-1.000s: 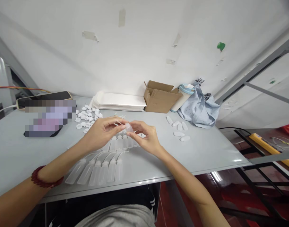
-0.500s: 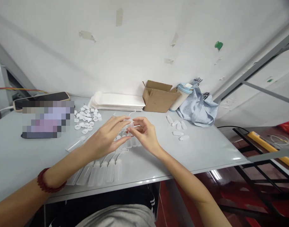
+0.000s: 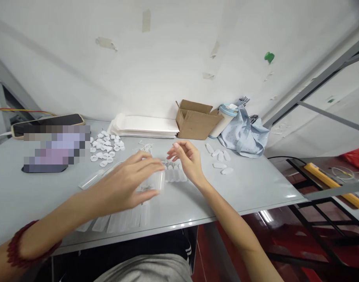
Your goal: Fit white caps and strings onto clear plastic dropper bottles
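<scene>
My left hand (image 3: pixel 135 180), slightly blurred, has its thumb and fingers around a translucent plastic bottle (image 3: pixel 158 181), partly hidden behind the hand. A row of similar small bottles with white tops (image 3: pixel 175 173) lies just right of it. My right hand (image 3: pixel 188 158) hovers above and behind that row, its fingers loosely curled and apart, with nothing visible in them. Below my left wrist, more translucent bottles (image 3: pixel 123 221) lie side by side near the table's front edge. Thin white tubes (image 3: pixel 147 147) lie behind my left hand.
White caps (image 3: pixel 104 145) are piled at left, beside a pixelated object (image 3: pixel 56 150) and a phone (image 3: pixel 47 124). Small white oval pieces (image 3: pixel 222 158) lie at right. Behind stand flat white packets (image 3: pixel 150 127), a cardboard box (image 3: pixel 197 121), a cup (image 3: pixel 223 119) and a blue cloth bag (image 3: pixel 245 137).
My hands have moved apart from where they met over the bottles. The left has come down nearer with a bottle; the right has drawn slightly right, its fingers loosened.
</scene>
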Tool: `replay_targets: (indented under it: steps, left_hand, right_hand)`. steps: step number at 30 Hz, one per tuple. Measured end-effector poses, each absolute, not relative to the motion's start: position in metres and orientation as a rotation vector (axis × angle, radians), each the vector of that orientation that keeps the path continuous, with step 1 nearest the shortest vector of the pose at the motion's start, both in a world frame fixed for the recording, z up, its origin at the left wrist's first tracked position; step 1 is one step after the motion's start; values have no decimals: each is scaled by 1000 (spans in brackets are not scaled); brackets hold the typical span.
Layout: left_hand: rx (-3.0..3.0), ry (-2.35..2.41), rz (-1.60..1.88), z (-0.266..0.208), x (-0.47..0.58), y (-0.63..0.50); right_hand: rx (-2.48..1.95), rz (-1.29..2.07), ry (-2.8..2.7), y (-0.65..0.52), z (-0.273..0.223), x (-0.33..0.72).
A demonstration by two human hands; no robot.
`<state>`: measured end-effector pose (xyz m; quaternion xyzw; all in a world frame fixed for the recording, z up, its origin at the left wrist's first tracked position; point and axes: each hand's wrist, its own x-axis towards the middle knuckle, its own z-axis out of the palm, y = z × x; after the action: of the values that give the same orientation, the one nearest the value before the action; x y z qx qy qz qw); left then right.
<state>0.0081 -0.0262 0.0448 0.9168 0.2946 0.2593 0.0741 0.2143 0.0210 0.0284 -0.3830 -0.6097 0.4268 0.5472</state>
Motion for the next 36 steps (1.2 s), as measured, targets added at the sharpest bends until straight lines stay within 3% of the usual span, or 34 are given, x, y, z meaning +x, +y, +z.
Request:
replay_targets:
  steps: [12,23,29,36]
  left_hand:
    - [2736,926,682,-1,12,-77]
    - [2860,959,548,-3,11,-81]
    - [2805,1006,652,0,9,-76]
    - [2526,1377,673,30,-17,5]
  right_hand:
    - [-956,876,-1551,26,23,218]
    - [-975,830,-1588,28,22,221]
    - [-992,752,-1644,33,28,230]
    - [-1243,296,-1903,62,31,272]
